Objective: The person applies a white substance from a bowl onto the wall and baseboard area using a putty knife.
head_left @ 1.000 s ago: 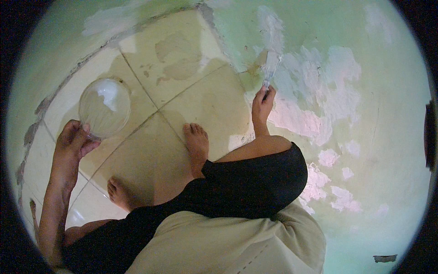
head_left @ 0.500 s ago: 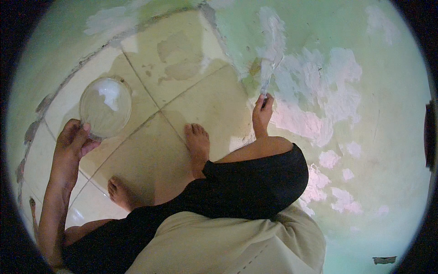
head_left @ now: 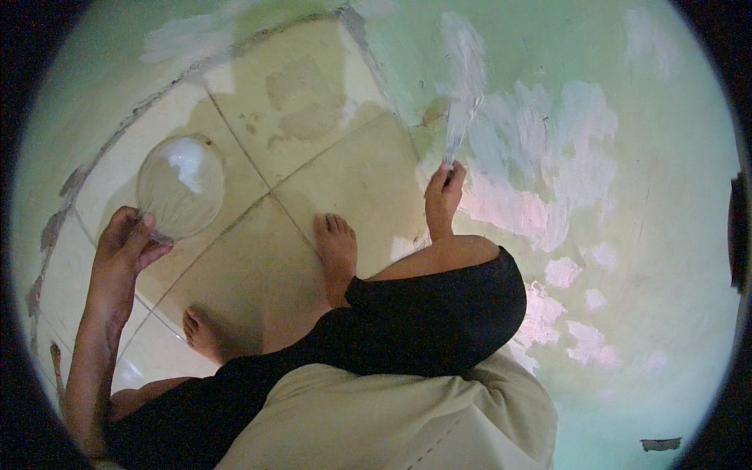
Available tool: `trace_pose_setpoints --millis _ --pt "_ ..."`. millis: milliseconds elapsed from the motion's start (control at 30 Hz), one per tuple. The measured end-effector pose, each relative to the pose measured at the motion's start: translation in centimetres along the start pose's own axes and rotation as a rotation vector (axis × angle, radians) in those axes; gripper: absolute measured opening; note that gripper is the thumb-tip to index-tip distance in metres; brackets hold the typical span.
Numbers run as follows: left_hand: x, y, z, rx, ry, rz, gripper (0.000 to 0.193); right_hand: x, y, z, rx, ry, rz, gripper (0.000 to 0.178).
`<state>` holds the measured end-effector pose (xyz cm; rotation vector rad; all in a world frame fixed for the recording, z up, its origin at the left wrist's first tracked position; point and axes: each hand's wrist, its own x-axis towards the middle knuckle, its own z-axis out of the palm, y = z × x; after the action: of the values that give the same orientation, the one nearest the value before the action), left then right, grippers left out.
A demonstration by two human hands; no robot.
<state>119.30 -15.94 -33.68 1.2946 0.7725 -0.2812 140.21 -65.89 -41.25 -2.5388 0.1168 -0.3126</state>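
Head view, right half: a pale green wall (head_left: 666, 204) with white patches. At left of the frame, a round, shallow, clear plastic-looking dish (head_left: 180, 205) should be light and slightly flexible, best held by its rim. At upper centre, a slim, pale, flat-bladed putty knife (head_left: 457, 129) looks light, its blade probably springy, so the handle suits the grip. The left hand (head_left: 127, 239), forearm rising from lower left, pinches the dish's lower rim; the right hand (head_left: 446, 188) reaches upward, fingers closed round the knife's handle, blade over the wall, contact unclear.
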Motion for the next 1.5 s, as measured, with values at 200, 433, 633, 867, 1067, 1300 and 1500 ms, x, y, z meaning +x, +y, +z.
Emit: trace_pose_setpoints --millis 200,433,633,867,1067,1300,1500 --pt "-0.4 0.0 -0.2 0.018 -0.009 -0.004 0.025 1.6 -5.2 0.9 0.281 -0.017 0.130 0.029" --pt "-0.2 0.0 -0.3 0.017 -0.004 0.021 0.027 -1.9 2.9 0.8 -0.031 0.014 0.020 0.030" --pt "-0.3 -0.1 -0.2 -0.001 -0.005 -0.013 0.027 4.3 1.3 -0.9 -0.104 -0.024 -0.190 0.030" --pt "-0.6 0.3 -0.1 0.026 0.000 0.011 0.024 5.7 2.5 -0.3 -0.097 0.103 -0.104 0.035" --pt "-0.6 0.1 0.0 0.002 0.009 -0.003 0.024 1.7 6.2 -1.5 -0.087 0.086 -0.035 0.035" --pt "-0.6 0.1 0.2 0.023 0.000 -0.007 0.027 4.3 2.4 -0.6 0.002 0.002 -0.152 0.032" --pt "-0.7 0.1 0.1 0.021 0.018 0.006 0.026 5.1 3.2 -0.7 -0.059 0.083 -0.127 0.031"
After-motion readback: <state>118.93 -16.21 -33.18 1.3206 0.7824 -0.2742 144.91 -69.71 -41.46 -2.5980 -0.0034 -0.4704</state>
